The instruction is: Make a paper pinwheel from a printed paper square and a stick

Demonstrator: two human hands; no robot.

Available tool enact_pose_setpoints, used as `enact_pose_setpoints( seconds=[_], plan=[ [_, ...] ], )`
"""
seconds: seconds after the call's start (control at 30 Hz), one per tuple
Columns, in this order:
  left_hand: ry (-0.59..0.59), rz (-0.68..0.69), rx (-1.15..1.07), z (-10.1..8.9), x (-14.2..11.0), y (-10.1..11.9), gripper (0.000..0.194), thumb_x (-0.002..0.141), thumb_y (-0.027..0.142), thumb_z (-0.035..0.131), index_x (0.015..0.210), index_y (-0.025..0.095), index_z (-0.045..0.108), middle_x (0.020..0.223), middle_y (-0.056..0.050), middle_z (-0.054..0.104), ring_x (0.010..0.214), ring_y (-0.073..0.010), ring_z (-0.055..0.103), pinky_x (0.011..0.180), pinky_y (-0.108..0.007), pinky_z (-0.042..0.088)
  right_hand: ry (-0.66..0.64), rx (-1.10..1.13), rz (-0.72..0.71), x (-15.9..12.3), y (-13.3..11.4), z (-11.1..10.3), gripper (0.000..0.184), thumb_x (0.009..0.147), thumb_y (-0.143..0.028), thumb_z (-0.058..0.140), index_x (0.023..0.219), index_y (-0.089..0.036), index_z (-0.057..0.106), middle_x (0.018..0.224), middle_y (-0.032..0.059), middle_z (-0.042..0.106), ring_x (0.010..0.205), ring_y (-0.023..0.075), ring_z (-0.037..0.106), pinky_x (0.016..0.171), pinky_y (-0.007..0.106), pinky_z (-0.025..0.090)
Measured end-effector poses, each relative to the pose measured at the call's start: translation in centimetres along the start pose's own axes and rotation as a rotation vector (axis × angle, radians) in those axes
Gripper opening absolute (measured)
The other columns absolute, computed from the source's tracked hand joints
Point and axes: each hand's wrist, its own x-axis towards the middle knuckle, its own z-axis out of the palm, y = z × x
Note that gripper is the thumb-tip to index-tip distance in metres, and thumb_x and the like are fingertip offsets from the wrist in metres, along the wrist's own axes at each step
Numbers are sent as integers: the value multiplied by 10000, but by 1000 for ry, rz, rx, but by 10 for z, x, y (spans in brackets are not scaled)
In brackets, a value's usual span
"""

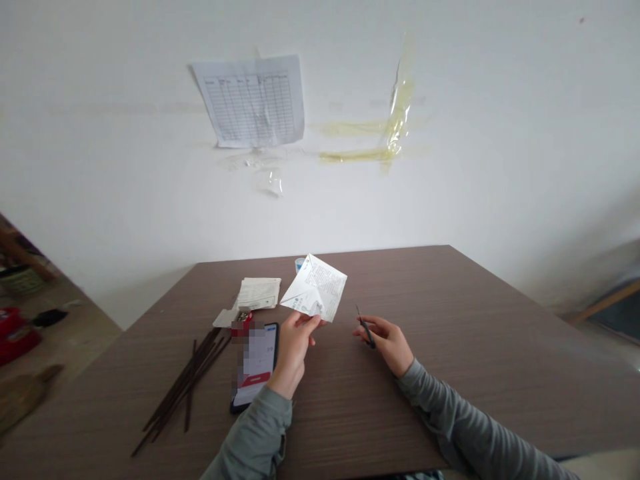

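Observation:
My left hand pinches the lower corner of a folded square of printed white paper, held up above the table with crease lines showing. To its right, my right hand is closed around small dark-handled scissors, their thin tip pointing up and away. The scissors and the paper are apart. Under and beside my left forearm lies a phone with a lit screen, partly blurred out. A stack of similar printed papers rests further back on the left.
Several thin dark brown sticks lie in a loose bundle on the brown table. A small red item sits by the phone. Behind the held paper stands a small blue-and-white container. A printed sheet is taped to the wall.

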Motion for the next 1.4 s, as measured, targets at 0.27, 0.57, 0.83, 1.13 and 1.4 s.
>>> enact_pose_setpoints(
  seconds=[0.27, 0.57, 0.83, 1.13, 1.4],
  plan=[
    [30, 16, -16, 1, -2, 4, 408, 585, 478, 1011, 856, 226, 841, 972, -139, 958, 902, -304, 936, 512, -217, 380, -172, -25, 58, -10, -5, 7, 703, 725, -813, 1150, 1067, -217, 1000, 809, 101, 933, 757, 299, 845, 769, 430, 686],
    [36, 38, -9, 0, 2, -3, 479, 596, 507, 1081, 881, 233, 811, 978, -130, 957, 906, -323, 941, 521, -225, 373, -305, -36, 63, -14, -13, 9, 825, 742, -964, 1094, 1043, -214, 928, 828, 123, 926, 724, 287, 797, 782, 450, 687],
    [28, 46, -32, -1, 3, -5, 506, 607, 522, 1117, 886, 232, 810, 983, -123, 968, 913, -325, 956, 512, -221, 396, -361, -36, 126, -21, -21, 13, 765, 712, -886, 1123, 1053, -230, 927, 892, 141, 944, 767, 319, 799, 805, 485, 679],
    [34, 33, -60, 1, 2, -2, 455, 585, 476, 1066, 870, 225, 815, 1023, -141, 989, 871, -309, 958, 491, -213, 367, -346, 1, 120, -23, -15, 17, 651, 682, -762, 1158, 1000, -226, 968, 844, 135, 927, 693, 297, 769, 698, 451, 678],
    [12, 26, -68, 0, 2, -2, 485, 572, 495, 1103, 845, 234, 800, 981, -123, 981, 869, -316, 960, 495, -208, 355, -416, -51, 153, -15, 2, 13, 759, 688, -815, 1151, 1101, -215, 939, 867, 125, 915, 728, 282, 760, 782, 473, 707]
  ],
)
